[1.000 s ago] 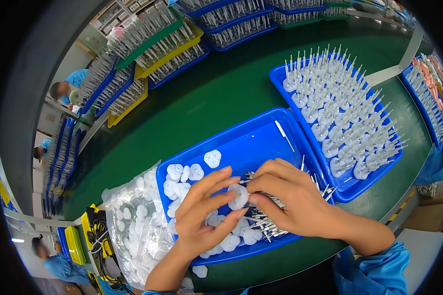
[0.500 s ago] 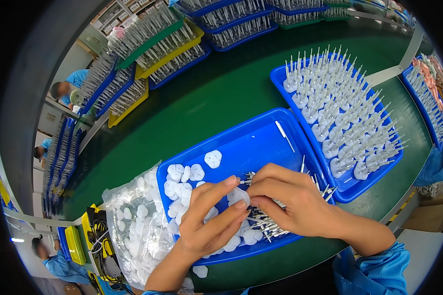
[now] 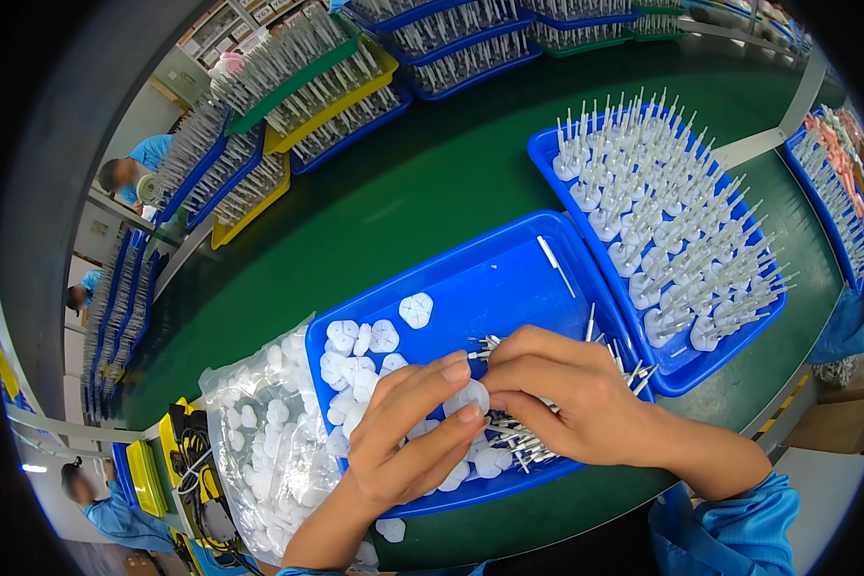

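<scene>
Over the near blue tray (image 3: 432, 266), my left hand (image 3: 403, 427) pinches a white translucent lobed plastic disc (image 3: 465, 397) between thumb and fingers. Close against the disc's right side, my right hand (image 3: 571, 389) is closed, thumb and fingertips together; what it grips is hidden behind its fingers. Similar white discs (image 3: 351, 372) lie heaped in the tray's left part, some behind my left hand. Beneath my right hand is a loose pile of thin white and metal rods (image 3: 520, 444).
A second blue tray (image 3: 540, 144) at right holds discs with upright rods (image 3: 662, 230). A clear bag (image 3: 269, 432) of discs lies left, near black cables (image 3: 197, 461). Stacked rod trays (image 3: 331, 139) line the green table's (image 3: 355, 216) far side. A co-worker (image 3: 115, 509) is at lower left.
The disc in my left hand has tilted a little, and my left fingers have shifted slightly around it. My right hand has stayed nearly in place.
</scene>
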A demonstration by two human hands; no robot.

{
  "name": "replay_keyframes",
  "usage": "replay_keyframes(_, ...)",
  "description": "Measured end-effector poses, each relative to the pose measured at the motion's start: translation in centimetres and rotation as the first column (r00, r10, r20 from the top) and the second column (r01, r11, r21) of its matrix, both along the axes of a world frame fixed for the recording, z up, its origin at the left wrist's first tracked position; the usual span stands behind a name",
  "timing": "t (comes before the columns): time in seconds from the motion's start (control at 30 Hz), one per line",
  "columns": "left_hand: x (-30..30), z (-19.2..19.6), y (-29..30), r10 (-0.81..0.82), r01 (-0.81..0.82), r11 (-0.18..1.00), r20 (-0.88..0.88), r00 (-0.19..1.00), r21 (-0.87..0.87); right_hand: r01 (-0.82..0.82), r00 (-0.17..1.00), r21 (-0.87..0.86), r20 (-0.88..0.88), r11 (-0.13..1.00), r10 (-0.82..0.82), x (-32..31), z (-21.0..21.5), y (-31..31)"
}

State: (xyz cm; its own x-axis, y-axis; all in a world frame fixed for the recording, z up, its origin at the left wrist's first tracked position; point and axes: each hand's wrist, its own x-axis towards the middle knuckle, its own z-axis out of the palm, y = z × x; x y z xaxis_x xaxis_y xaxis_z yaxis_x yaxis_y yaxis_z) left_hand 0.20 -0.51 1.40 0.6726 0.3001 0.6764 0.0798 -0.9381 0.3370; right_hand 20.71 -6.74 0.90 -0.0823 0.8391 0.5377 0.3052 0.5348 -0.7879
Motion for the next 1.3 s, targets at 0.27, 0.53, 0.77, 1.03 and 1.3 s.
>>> replay_keyframes(0.27, 0.0, -0.6, 0.1, -0.041, 0.043, 0.998, 0.044, 0.998, -0.051, 0.006, 1.0, 0.024, -0.007, 1.0, -0.006, 0.0, 0.0, 0.0)
replay_keyframes(0.53, -0.1, -0.2, -0.4, 0.018, -0.021, 0.993, -0.026, 0.999, -0.117, 0.001, 1.0, 0.014, 0.022, 1.0, -0.001, 0.1, 0.0, -0.2)
replay_keyframes(0.77, 0.3, -0.4, -0.9, 0.063, 0.095, 0.706, 0.196, 0.979, -0.702, -0.025, 0.999, -0.03, -0.039, 0.999, 0.024, 0.0, 0.2, -0.1)
replay_keyframes(1.03, 0.1, -0.3, -1.1, 0.089, 0.321, -0.231, 0.309, 0.947, -0.918, 0.136, 0.989, -0.061, 0.075, 0.989, -0.131, -0.9, 1.0, -2.9)
replay_keyframes(1.3, -1.1, 3.6, -6.8, -0.149, 0.205, 0.814, 0.146, 0.978, -0.543, 0.755, 0.655, -0.195, 0.253, 0.626, -0.712, 5.8, 0.7, -10.8)
